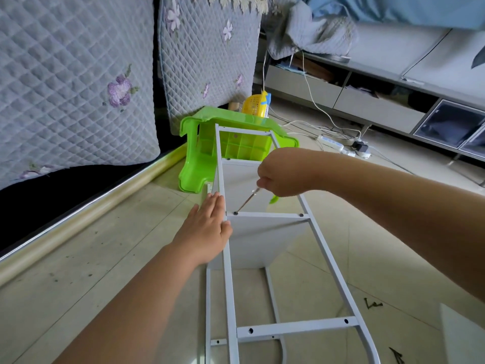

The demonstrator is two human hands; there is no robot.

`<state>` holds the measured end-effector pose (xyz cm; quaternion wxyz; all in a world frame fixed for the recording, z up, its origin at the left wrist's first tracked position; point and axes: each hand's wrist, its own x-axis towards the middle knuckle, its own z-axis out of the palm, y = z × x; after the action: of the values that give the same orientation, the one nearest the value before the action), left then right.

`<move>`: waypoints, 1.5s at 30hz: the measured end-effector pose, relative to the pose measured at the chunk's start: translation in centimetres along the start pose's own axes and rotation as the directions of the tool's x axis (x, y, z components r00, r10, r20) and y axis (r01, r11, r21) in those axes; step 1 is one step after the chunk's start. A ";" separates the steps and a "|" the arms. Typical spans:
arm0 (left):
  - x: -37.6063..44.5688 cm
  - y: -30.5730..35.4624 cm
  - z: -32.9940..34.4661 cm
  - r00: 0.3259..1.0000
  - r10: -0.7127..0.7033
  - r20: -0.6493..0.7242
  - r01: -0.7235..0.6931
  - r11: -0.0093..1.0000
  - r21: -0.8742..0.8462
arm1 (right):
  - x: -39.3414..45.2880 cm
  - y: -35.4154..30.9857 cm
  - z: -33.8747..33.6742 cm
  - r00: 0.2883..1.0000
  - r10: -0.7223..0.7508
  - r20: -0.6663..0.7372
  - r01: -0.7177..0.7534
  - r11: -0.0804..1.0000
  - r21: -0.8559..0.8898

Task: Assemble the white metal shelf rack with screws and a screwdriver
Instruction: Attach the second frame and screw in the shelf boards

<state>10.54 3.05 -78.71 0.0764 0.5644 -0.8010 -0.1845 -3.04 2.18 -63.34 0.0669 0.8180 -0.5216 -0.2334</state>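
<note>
One white metal shelf rack frame [325, 261], two white shelf panels fitted in it [257, 240], one screwdriver [248, 200], two hands, left [207, 229] and right [282, 174], one green plastic stool [195, 164], two quilted cushions [68, 82], one white power strip [332, 143]

Both forearms bare to the hands [207, 227]; no sleeves, rings or watch

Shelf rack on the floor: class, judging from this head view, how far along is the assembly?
Done: the far shelf panel looks fixed; a screw sits at the middle crossbar's right end. In hand: the right hand drives the screwdriver into the left screw while the left hand presses the side rail. Left: the near crossbar shows empty holes; loose screws lie beside.
</note>
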 end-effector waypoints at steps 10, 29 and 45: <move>0.3 0.0 0.4 1.000 -0.018 0.004 0.018 0.999 0.034 | -1.0 -2.6 -0.9 1.000 -0.002 0.002 0.002 1.000 -0.029; 0.2 0.4 0.4 1.000 -0.014 -0.021 0.012 0.991 -0.132 | 1.4 -1.0 -1.8 0.977 0.058 0.205 -0.091 0.984 0.154; 0.0 0.4 0.4 0.999 -0.006 -0.033 0.000 0.980 -0.199 | 0.6 -1.4 -0.9 0.954 -0.295 0.051 0.283 0.833 -0.475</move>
<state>10.08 3.26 -78.96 0.1457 0.5581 -0.7763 -0.2543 -1.31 2.18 -63.18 0.2363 0.8482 -0.3175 -0.3520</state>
